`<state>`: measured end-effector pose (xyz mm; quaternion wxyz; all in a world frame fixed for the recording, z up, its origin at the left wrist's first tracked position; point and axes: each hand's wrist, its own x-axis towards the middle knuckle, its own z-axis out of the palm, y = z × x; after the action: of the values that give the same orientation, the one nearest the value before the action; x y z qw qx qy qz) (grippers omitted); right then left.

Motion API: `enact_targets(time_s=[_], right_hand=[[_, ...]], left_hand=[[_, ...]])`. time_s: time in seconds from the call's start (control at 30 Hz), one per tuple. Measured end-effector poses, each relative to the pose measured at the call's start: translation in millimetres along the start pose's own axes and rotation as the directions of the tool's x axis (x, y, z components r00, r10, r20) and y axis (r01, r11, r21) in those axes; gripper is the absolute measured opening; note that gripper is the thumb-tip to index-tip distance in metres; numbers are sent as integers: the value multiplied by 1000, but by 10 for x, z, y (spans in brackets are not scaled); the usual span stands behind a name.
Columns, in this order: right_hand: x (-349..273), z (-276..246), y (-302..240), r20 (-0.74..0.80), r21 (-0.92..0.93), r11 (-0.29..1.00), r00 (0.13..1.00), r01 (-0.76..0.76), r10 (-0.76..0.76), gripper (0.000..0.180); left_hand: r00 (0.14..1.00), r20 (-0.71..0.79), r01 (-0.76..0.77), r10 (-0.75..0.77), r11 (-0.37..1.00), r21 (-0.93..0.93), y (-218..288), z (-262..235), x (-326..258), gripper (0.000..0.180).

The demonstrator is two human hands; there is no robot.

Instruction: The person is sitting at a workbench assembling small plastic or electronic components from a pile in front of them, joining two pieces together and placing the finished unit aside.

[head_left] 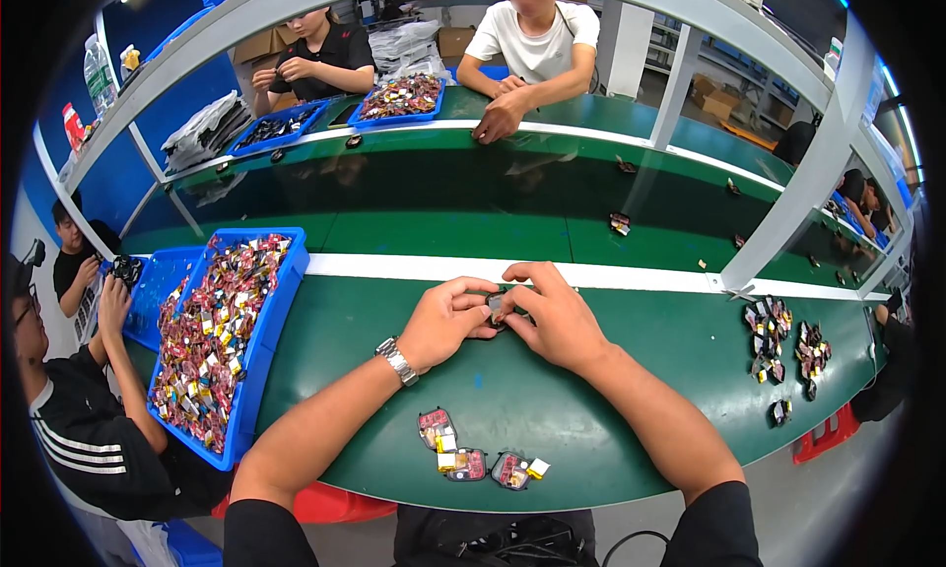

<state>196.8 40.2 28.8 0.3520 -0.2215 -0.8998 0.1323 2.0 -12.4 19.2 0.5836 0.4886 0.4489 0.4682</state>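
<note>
Dark sleeves [714, 528] nearest in head view, then three red-and-black units [467, 466] on the green bench [591, 439]. Beyond them, left hand [439, 323] and right hand [560, 316] pinch a small dark casing [497, 307] short of the white strip [394, 266], thumbs and fingertips nearly closed; exact contacts hidden. Probably best: left steadies the edge, right works lightly, no squeezing.
</note>
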Motion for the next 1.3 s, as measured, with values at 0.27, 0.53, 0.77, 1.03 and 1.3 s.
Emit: enact_targets(time_s=[0.27, 0.53, 0.77, 1.03, 1.3], right_hand=[[-18, -1, 68, 21, 9, 999, 999, 46, -46, 11], [-15, 30, 13, -54, 72, 995, 996, -67, 71, 7], [-24, -2, -45, -21, 101, 994, 999, -35, 37, 5], [-61, 14, -43, -32, 75, 997, 999, -12, 15, 8], [-76, 52, -53, -43, 92, 995, 998, -35, 39, 11]], left_hand=[[999, -28, -31, 32, 999, 39, -48, 13, 10, 30], [995, 81, -54, 54, 999, -9, -46, -61, 4, 34], [997, 78, -24, 23, 1000, 11, -34, -49, 0, 31], [997, 77, -20, 20, 1000, -5, -25, -45, 2, 28], [997, 74, -30, 32, 999, -29, -29, -34, 3, 28]])
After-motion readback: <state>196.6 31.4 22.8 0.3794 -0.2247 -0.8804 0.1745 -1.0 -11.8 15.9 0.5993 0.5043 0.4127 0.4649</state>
